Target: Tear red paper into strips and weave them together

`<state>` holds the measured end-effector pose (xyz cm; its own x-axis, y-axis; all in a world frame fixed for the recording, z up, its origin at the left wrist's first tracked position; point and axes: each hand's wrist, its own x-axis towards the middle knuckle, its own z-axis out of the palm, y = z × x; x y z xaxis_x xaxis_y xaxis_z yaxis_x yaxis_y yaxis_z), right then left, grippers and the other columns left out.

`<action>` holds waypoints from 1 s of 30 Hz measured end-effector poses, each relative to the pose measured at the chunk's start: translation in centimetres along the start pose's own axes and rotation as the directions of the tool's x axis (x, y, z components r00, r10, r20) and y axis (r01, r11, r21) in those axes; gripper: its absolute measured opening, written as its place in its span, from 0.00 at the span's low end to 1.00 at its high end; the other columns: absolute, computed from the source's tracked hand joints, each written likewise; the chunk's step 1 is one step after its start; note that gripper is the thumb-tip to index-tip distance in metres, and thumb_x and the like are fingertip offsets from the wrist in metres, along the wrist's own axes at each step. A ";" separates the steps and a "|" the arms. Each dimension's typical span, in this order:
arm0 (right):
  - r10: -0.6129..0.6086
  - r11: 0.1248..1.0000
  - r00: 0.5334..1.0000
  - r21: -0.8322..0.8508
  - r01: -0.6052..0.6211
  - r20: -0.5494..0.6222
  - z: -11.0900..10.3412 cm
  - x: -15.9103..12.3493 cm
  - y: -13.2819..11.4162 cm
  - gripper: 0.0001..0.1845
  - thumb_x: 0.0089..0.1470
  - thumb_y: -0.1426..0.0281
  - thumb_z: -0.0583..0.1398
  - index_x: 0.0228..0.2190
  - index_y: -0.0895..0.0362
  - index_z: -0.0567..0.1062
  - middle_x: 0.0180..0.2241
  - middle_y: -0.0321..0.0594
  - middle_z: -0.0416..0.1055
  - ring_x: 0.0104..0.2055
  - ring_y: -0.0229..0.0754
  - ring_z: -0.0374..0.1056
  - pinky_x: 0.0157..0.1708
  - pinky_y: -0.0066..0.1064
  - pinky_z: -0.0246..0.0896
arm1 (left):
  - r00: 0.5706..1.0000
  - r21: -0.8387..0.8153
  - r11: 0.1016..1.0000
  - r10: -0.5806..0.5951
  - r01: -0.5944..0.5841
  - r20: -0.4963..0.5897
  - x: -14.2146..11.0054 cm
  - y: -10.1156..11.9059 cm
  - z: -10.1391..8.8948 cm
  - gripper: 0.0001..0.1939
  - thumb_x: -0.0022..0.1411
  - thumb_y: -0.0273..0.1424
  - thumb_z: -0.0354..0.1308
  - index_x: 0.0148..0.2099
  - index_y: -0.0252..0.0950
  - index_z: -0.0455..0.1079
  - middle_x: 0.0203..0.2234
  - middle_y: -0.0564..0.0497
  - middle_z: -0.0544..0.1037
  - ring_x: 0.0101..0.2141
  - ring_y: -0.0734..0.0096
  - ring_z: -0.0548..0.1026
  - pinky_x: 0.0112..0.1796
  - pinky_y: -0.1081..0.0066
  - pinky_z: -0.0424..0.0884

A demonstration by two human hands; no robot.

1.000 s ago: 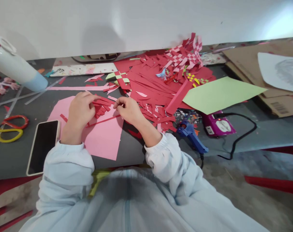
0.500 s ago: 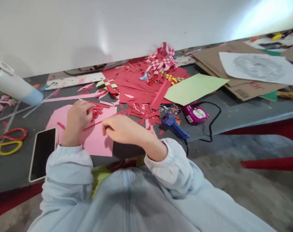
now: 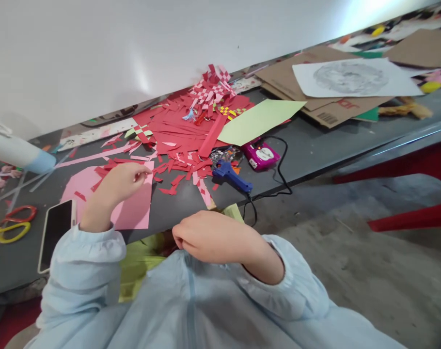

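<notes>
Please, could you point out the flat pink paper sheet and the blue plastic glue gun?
Flat pink paper sheet [image 3: 133, 209]: head view, bare lower right part.
Blue plastic glue gun [image 3: 232, 177]: head view, middle of its body.

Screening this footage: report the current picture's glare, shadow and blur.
Head view: strong glare on the white panel at upper right, fainter streak left of centre; soft shadow on the pink paper by the left hand; far-right clutter looks blurred.

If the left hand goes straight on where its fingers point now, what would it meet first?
Most likely the red paper scraps just beyond the right edge of the pink sheet. The height of the left hand is hard to judge, so it might pass above them.
</notes>
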<state>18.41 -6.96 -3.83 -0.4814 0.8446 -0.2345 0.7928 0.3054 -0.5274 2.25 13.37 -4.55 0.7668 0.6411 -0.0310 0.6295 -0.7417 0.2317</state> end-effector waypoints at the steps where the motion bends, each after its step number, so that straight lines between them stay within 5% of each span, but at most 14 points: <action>1: 0.000 1.000 1.000 -0.005 0.000 -0.005 0.2 -0.4 0.3 0.14 0.59 0.75 0.50 0.33 0.58 0.75 0.33 0.41 0.78 0.30 0.38 0.67 0.26 0.32 0.44 | 0.994 0.032 0.999 -0.012 0.009 0.107 -0.1 0.8 0.0 0.19 0.57 0.28 0.47 0.41 0.41 0.80 0.39 0.50 0.84 0.39 0.61 0.79 0.38 0.66 0.71; 3: -0.002 1.000 1.000 -0.016 0.001 -0.029 0.6 -1.1 0.8 0.14 0.60 0.75 0.50 0.34 0.58 0.75 0.34 0.41 0.78 0.30 0.38 0.67 0.26 0.32 0.44 | 0.956 0.114 0.993 -0.045 0.012 0.290 -0.3 2.3 0.1 0.19 0.57 0.27 0.46 0.40 0.40 0.79 0.38 0.52 0.84 0.38 0.64 0.79 0.37 0.69 0.70; 6: -0.003 1.000 0.998 -0.031 0.001 -0.059 1.0 -1.9 1.5 0.14 0.61 0.75 0.49 0.36 0.59 0.75 0.34 0.41 0.78 0.30 0.39 0.69 0.26 0.32 0.44 | 0.923 0.190 0.982 -0.073 -0.001 0.377 0.0 4.0 0.8 0.18 0.58 0.27 0.47 0.39 0.41 0.79 0.38 0.52 0.84 0.37 0.65 0.79 0.36 0.71 0.70; 14: 0.045 0.997 0.994 -0.051 -0.050 -0.099 1.2 -3.4 2.9 0.13 0.61 0.75 0.50 0.37 0.59 0.75 0.35 0.43 0.79 0.32 0.42 0.73 0.26 0.34 0.44 | 0.933 0.319 0.948 -0.114 -0.001 0.341 0.9 6.6 2.0 0.21 0.62 0.27 0.44 0.46 0.39 0.77 0.41 0.47 0.83 0.39 0.60 0.79 0.38 0.66 0.68; 30: 0.027 0.997 0.998 -0.072 -0.031 -0.051 1.9 -4.2 5.5 0.14 0.63 0.73 0.49 0.35 0.58 0.74 0.34 0.42 0.78 0.32 0.41 0.72 0.25 0.34 0.43 | 0.964 0.372 0.927 -0.143 0.052 0.223 1.5 10.6 1.3 0.15 0.65 0.29 0.44 0.34 0.39 0.72 0.28 0.47 0.78 0.29 0.61 0.74 0.26 0.66 0.54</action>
<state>24.13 -9.67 -7.27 -0.4400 0.8738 -0.2071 0.8322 0.3101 -0.4596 10.19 6.24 -3.42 0.6771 0.6808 -0.2796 0.6701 -0.7273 -0.1483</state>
